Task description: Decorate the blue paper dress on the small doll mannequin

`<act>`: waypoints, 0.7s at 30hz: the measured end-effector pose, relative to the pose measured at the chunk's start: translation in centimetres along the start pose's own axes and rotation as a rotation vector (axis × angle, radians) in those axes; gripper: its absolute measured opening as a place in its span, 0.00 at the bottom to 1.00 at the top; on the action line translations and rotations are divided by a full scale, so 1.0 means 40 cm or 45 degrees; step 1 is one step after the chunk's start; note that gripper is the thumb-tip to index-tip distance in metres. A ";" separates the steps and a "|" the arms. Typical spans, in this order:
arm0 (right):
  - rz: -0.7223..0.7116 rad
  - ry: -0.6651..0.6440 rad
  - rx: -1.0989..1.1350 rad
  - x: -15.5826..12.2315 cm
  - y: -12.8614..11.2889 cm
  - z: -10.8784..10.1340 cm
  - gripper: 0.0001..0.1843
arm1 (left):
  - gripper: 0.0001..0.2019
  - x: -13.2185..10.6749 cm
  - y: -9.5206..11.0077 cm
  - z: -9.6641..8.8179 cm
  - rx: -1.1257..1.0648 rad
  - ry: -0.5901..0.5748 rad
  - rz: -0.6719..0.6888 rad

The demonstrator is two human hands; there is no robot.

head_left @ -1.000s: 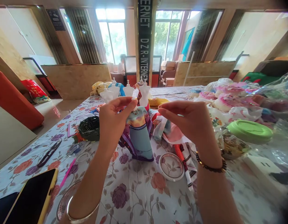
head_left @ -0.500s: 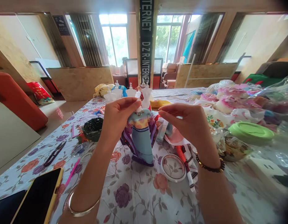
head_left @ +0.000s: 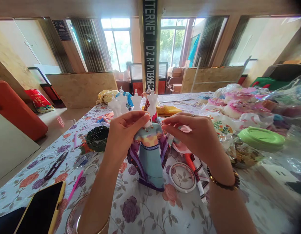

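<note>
A small dress form wears a doll dress in pale blue with a yellow-orange chest band, a dark blue trim at the waist and purple edging. My left hand is closed on the form's white neck, thumb and fingers pinching it just above a beaded collar. Beside the dress's right shoulder is my right hand, its thumb and fingertips drawn together in a pinch. Whatever those fingertips hold, if anything, is too small to make out. Purple patterned cloth hangs at both sides of the skirt.
White dress forms stand behind. A dark woven basket, scissors, a pink pen and a phone lie left. Right are a roll of tape, a green-lidded jar and pink-topped items.
The dressed form and my left hand have come slightly lower and nearer. My right hand has moved down and left, bringing its fingertips to the dress's shoulder. The view has shifted slightly.
</note>
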State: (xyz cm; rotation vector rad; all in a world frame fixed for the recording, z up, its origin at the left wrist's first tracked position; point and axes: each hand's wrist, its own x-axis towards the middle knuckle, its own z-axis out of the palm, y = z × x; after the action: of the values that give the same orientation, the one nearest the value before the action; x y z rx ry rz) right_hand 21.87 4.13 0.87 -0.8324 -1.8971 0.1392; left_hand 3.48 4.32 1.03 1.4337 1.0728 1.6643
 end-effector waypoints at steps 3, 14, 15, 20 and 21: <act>-0.045 -0.005 -0.073 -0.002 -0.008 -0.003 0.04 | 0.11 -0.003 -0.004 0.000 0.016 -0.045 0.017; -0.055 -0.036 -0.200 -0.014 -0.028 -0.024 0.04 | 0.07 -0.026 0.001 -0.014 0.056 -0.153 0.110; -0.061 -0.033 -0.209 -0.015 -0.029 -0.023 0.04 | 0.07 -0.028 0.002 -0.015 0.071 -0.160 0.118; -0.108 -0.025 -0.243 -0.017 -0.029 -0.013 0.04 | 0.09 -0.034 0.008 -0.022 0.143 -0.168 0.120; -0.117 -0.024 -0.255 -0.017 -0.029 -0.011 0.04 | 0.09 -0.034 0.010 -0.023 0.151 -0.166 0.117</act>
State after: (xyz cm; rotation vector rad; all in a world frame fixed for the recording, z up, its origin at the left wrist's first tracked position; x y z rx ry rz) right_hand 21.83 2.75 1.06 -0.8771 -1.9860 -0.1014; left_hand 2.79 2.80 0.75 1.6665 1.0616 1.5675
